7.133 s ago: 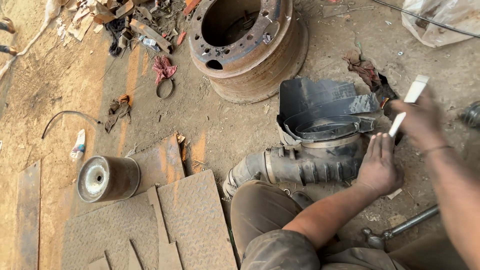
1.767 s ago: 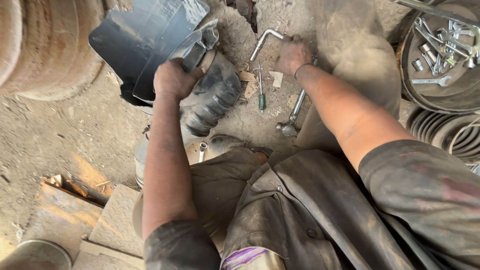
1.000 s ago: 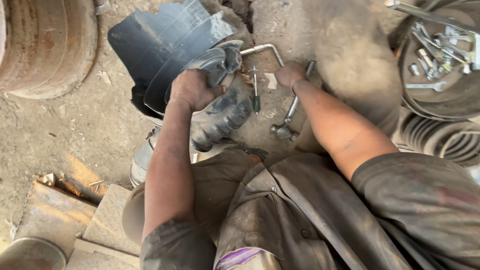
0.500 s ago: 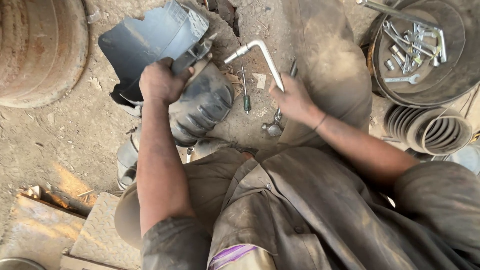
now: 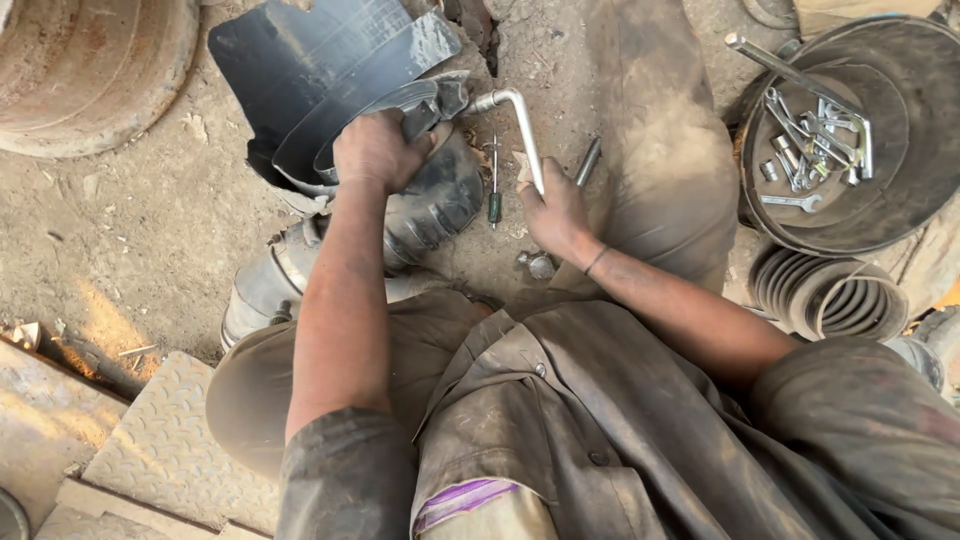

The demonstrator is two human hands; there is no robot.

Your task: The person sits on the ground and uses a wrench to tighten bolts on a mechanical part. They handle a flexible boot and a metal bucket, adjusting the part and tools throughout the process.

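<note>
Frankly, with my left hand (image 5: 378, 150) clamped on the black ribbed rubber hose assembly (image 5: 400, 190) at eleven o'clock and my right hand (image 5: 556, 208) gripping the bent steel socket wrench (image 5: 520, 125) at twelve, I judge the wrench could slip off and strike my knuckles.

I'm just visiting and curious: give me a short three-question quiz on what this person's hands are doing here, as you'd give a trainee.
1. True or false: the right hand grips a bent metal wrench.
2. What does the left hand hold? A) the black air duct assembly B) a hammer C) a rag
3. Where do the loose spanners lie?

Key: 1 true. 2 A. 3 In the round dark pan, to the person's right.
</note>
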